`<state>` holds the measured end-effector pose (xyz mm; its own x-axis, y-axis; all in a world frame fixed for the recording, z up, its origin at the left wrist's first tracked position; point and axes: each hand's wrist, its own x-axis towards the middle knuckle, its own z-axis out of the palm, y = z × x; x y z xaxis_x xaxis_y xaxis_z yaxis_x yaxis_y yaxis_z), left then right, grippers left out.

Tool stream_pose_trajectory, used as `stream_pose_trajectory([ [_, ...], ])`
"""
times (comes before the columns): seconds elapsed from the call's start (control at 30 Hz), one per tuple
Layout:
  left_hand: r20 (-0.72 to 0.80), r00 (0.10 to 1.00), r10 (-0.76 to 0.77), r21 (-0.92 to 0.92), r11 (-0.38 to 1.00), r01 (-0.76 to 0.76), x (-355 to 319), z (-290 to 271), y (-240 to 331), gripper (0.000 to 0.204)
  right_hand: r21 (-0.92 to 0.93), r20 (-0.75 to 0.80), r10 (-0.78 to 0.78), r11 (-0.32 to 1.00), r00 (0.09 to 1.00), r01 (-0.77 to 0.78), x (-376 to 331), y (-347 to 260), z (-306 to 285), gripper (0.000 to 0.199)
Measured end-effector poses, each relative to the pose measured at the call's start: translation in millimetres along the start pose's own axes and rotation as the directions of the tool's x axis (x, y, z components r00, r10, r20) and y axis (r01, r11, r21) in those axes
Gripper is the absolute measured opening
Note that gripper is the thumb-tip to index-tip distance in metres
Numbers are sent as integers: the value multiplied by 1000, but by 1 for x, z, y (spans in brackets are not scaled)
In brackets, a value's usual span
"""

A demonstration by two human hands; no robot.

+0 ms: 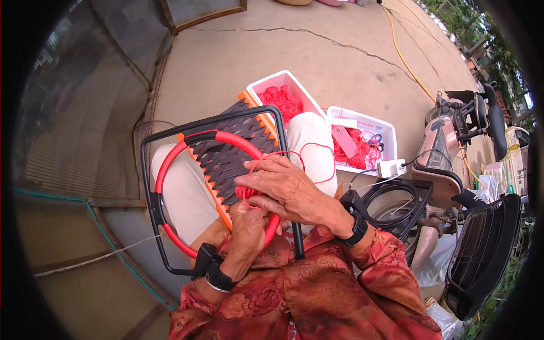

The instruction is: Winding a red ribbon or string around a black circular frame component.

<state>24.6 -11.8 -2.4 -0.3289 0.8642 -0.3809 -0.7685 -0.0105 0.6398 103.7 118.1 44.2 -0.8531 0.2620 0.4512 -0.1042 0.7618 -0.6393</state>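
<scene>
A black metal frame [146,187] with a round ring [168,170] inside it rests over my lap. Red cord is wound tightly around much of the ring, with black stretches left bare. My left hand [249,229] is closed around the ring's near right part. Just above it, my right hand [292,190] has its fingers closed on a small coil of red cord [245,191]. A loose strand of the cord [317,144] loops up and right, over my knee. The right fingertips are partly hidden behind the coil and the left hand.
Below the frame lies an orange-edged panel of woven black straps [226,153]. Beyond my knees, a white box [309,102] holds red cord; another white box [391,133] holds cord, a pink case and blue-handled scissors. A scooter [445,136] and black chair [481,255] stand right.
</scene>
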Motion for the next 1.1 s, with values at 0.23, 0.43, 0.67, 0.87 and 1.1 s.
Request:
stream_pose_trajectory([
  [0.23, 29, 998, -49, -47, 998, 51, 5, -2, 1, 27, 188, -44, 130, 975, 990, -120, -5, 8, 10, 19],
  [0.43, 31, 999, 27, -41, 999, -26, 2, 17, 10, 76, 848, -123, 561, 488, 818, -207, 11, 2, -11, 22],
  [0.67, 82, 996, -44, -37, 998, 47, 2, 6, 11, 77, 796, -155, 737, 487, 658, -358, -23, 26, -85, 23],
  [0.87, 30, 994, -104, -7, 995, 104, 3, 13, -1, 33, 759, -39, 835, 382, 549, -527, -101, 58, -110, 32],
  [1.1, -44, 998, 35, 379, 925, -16, 0, 8, -1, 27, 419, -186, 744, 651, 642, -633, -93, 59, -84, 24],
])
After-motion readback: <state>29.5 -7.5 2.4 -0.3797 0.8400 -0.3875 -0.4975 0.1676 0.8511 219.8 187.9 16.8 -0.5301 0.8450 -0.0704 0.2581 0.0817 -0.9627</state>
